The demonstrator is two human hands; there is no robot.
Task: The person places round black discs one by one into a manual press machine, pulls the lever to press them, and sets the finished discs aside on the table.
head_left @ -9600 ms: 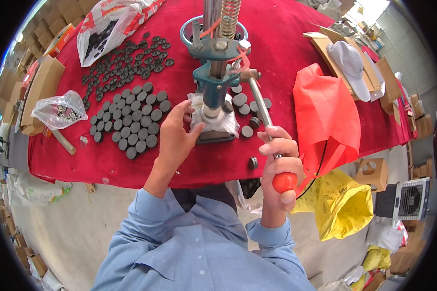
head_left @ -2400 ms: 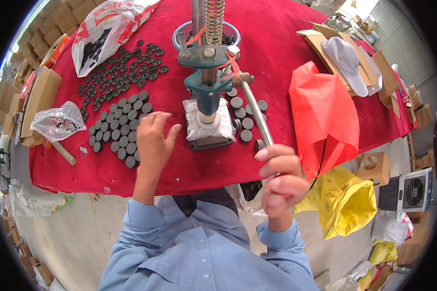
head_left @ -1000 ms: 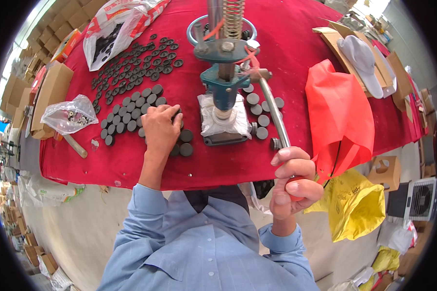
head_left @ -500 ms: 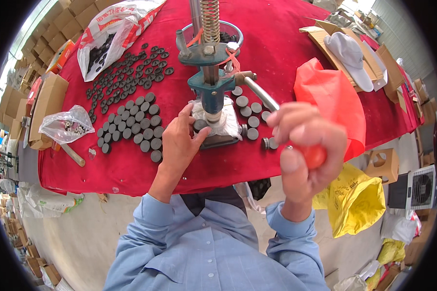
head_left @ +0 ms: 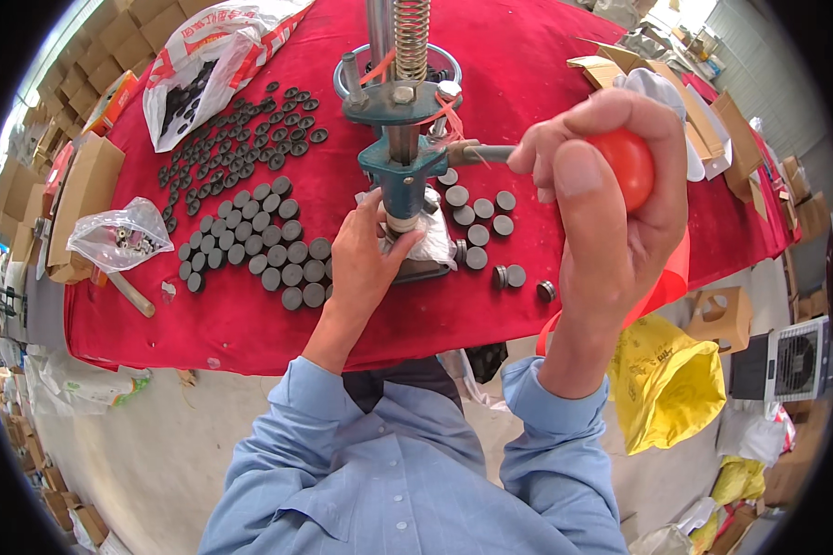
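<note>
A green hand press (head_left: 403,176) with a steel column and coil spring stands on the red-covered table. My left hand (head_left: 363,254) is at the foot of its ram, thumb and fingers curved round the lower end. Whatever the fingertips hold there is hidden. A white plastic wrapping (head_left: 432,242) lies over the press base beside them. My right hand (head_left: 606,213) is closed round the red ball knob (head_left: 627,171) of the press lever (head_left: 491,154), raised to the right. Grey round caps (head_left: 254,231) are grouped left of my left hand, and more caps (head_left: 477,234) stand right of the press.
Black ribbed discs (head_left: 250,139) spread out from a white bag (head_left: 194,69). A clear bag of small metal parts (head_left: 125,239) and a wooden handle (head_left: 131,294) lie at left. An orange-red bag (head_left: 662,287) hangs at right, above a yellow bag (head_left: 666,388). Behind the press is a bowl (head_left: 444,60).
My right hand has risen with the lever knob. My left hand has shifted right toward the ram; the dark round cap seen at its fingertips is now out of sight.
</note>
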